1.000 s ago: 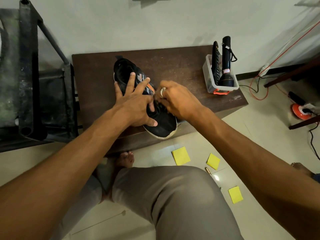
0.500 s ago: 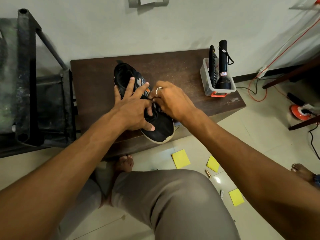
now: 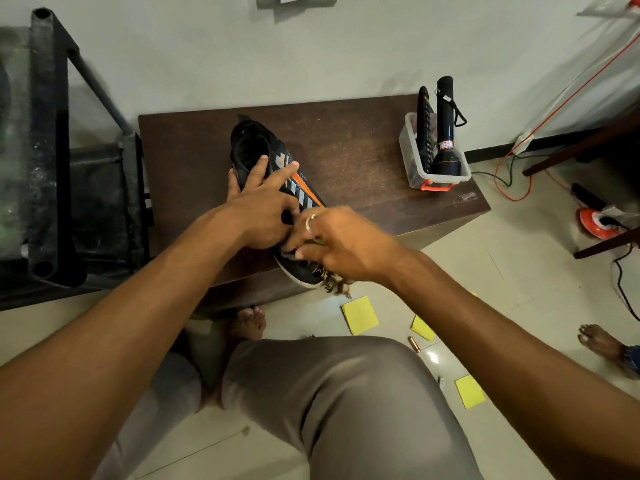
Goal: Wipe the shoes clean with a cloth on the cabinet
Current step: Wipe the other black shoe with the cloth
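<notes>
1. We look down at a low cabinet (image 3: 242, 289) that stands against a pale wall (image 3: 346, 46) on a tiled floor (image 3: 519, 271). Its dark wooden tabletop (image 3: 363, 150) carries the work.
2. The shoe (image 3: 294, 188) is black with orange and grey stripes and a white sole. It lies on the tabletop under both hands, its heel opening beyond the left hand's fingertips and its toe at the near edge beneath the right hand.
3. The left hand (image 3: 259, 209) lies on top of the shoe, its fingers spread and mostly straight, and presses it down. One finger runs along the shoe's outer side.
4. The right hand (image 3: 343, 244), with a ring on one finger, is curled tight round the cloth (image 3: 334, 284). The cloth's frayed brownish edge hangs out below the hand at the shoe's toe. The hand is blurred, so we cannot tell how much of the cloth touches the shoe.
5. Well beyond the right hand, near the tabletop's right end, sits a clear plastic tub (image 3: 415, 168) with an orange handle. A black torch (image 3: 446, 133) and a remote control (image 3: 424, 126) stand upright in it.
6. On the floor below the right hand lie three yellow sticky notes (image 3: 360, 315), with a small brass-coloured cylinder (image 3: 414, 344) among them.
7. Out past the left hand, off the cabinet's end, stands a black metal frame (image 3: 45, 150).
8. Far out from the right hand an orange cable (image 3: 512, 181) trails over the floor.
9. Nearest us are a grey-trousered knee (image 3: 329, 393) and a bare foot (image 3: 247, 323), which is at the cabinet's base.
</notes>
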